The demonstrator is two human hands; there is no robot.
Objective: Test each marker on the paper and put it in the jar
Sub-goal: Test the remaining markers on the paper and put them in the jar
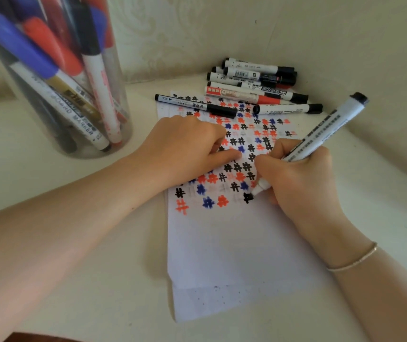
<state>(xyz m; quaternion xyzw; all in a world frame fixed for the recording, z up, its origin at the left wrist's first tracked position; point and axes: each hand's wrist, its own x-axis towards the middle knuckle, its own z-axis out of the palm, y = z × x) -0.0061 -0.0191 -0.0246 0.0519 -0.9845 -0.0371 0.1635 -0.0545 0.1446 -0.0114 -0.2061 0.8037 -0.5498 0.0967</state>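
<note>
A white paper (234,255) lies on the table, its upper half covered with black, red and blue hash marks. My right hand (298,178) grips a white marker (325,127) with its black cap on the back end. Its tip touches a fresh black mark at the lower edge of the marks. My left hand (187,146) rests on the paper with fingers curled and the thumb pressing it down. A clear jar (113,77) at the far left holds several capped markers. A pile of several capped markers (254,87) lies beyond the paper.
A pale wall runs close behind the marker pile and along the right side, forming a corner. The cream table (98,280) extends left and toward me. A thin bracelet (355,260) circles my right wrist.
</note>
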